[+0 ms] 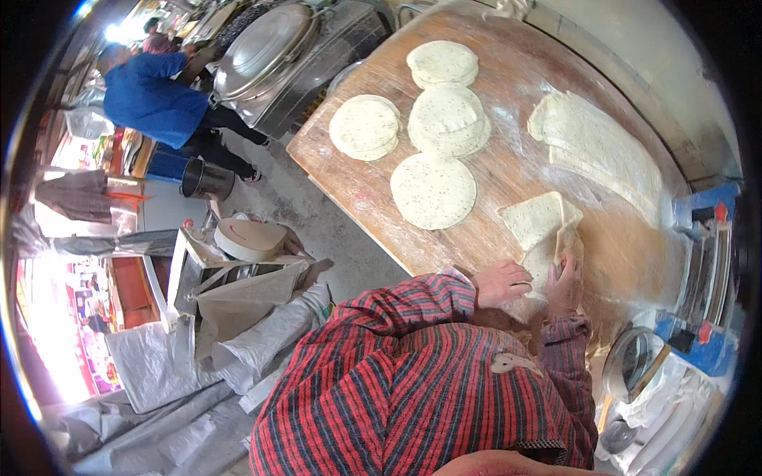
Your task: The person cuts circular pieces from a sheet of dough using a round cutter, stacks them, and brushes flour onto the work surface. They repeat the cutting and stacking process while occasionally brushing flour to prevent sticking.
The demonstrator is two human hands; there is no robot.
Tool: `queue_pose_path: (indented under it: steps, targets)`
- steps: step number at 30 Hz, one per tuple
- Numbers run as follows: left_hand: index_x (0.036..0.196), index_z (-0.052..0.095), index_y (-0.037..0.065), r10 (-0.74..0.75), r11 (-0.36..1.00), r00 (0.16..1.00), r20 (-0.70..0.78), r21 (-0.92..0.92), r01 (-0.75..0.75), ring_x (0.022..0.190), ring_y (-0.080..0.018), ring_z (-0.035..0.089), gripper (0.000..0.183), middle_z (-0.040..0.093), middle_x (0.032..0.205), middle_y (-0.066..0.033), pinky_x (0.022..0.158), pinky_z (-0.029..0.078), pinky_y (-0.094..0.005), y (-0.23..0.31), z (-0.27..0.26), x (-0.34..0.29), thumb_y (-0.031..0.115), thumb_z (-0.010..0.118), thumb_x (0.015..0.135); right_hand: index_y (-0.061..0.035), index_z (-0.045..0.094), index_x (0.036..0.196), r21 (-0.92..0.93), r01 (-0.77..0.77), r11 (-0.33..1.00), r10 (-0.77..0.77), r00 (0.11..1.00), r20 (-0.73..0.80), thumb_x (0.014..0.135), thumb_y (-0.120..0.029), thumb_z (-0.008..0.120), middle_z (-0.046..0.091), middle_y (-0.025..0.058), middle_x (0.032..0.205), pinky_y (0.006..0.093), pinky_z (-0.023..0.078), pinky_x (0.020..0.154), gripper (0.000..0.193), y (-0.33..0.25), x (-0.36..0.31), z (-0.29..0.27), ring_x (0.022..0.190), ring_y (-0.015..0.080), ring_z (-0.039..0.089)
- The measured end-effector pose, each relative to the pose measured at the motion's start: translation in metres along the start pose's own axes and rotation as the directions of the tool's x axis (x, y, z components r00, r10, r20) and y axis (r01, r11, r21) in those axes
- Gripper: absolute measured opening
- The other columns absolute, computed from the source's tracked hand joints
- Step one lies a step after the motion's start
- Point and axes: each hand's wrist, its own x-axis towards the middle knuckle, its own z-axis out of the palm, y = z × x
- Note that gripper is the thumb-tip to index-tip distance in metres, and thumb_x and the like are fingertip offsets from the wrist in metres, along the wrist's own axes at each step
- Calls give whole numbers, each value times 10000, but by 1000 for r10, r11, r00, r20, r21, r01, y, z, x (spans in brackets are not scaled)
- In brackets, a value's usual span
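Note:
A speckled sheet of dough [533, 222] lies at the near right of the floured wooden table [357, 186], its right side folded up. My right hand [564, 283] grips the folded edge between thumb and fingers. On the dough's near left part rests my left hand [502, 283], palm down with its fingers stretched out. Beyond my hands sit round dough discs: a single-looking one [433, 190], a stack [449, 120] behind it, another stack [365, 127] to the left and a stack [443, 63] farthest off. Long dough strips [599, 147] lie overlapped at the right.
A blue and silver machine [708, 278] stands at the table's right edge, with a round sieve [633, 361] near it. At the far left a person in blue [155, 95] stands by a big lidded metal pot [266, 51]. A stool [250, 238] is left of me.

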Motion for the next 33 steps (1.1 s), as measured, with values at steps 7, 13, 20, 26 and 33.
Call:
queue_pose_path:
  steps: [7, 13, 20, 26, 33]
  targets:
    - [1034, 596, 94, -79, 997, 997, -7, -12, 79, 1078, -287, 525, 292, 554, 1132, -104, 918, 419, -420, 9, -5, 4, 165, 665, 760, -52, 566, 1058, 472, -352, 808, 266, 933, 241, 901, -116, 555, 621, 83, 1018, 383, 486, 787, 170, 66, 36, -4, 910, 244, 607]
    - [983, 590, 71, 20, 999, 998, -58, 29, -18, 1052, -277, 552, 240, 582, 1113, -108, 909, 432, -421, -2, 11, 1, 136, 614, 753, -2, 574, 1070, 989, -71, 133, 297, 955, 28, 935, -181, 526, 626, 79, 1001, 316, 508, 817, 229, 165, 55, -48, 913, 179, 613]
    - [949, 614, 70, -286, 955, 941, 180, -24, 295, 812, -380, 578, 154, 615, 847, -156, 708, 469, -472, -2, 16, 4, 115, 593, 803, 13, 609, 1076, 950, -310, -30, 462, 839, 288, 897, -258, 534, 654, 115, 1039, 334, 516, 774, 333, 244, 62, -59, 930, 217, 630]
    - [941, 577, 52, -159, 969, 981, 111, -175, 177, 815, -352, 562, 98, 597, 852, -129, 735, 459, -419, 24, -10, 7, 77, 615, 854, 64, 606, 1039, 340, -487, 805, 590, 718, -368, 852, -339, 562, 657, 203, 1009, 414, 507, 788, 446, 222, 62, -88, 933, 332, 636]
    - [1185, 524, 24, -385, 918, 894, -230, 8, 398, 996, -359, 513, 380, 569, 1120, -183, 863, 420, -445, -8, -22, 71, 181, 633, 857, -24, 583, 1146, 81, -296, 952, 303, 948, -100, 803, -342, 670, 651, 188, 1043, 436, 483, 856, 476, 162, 84, -66, 975, 345, 622]
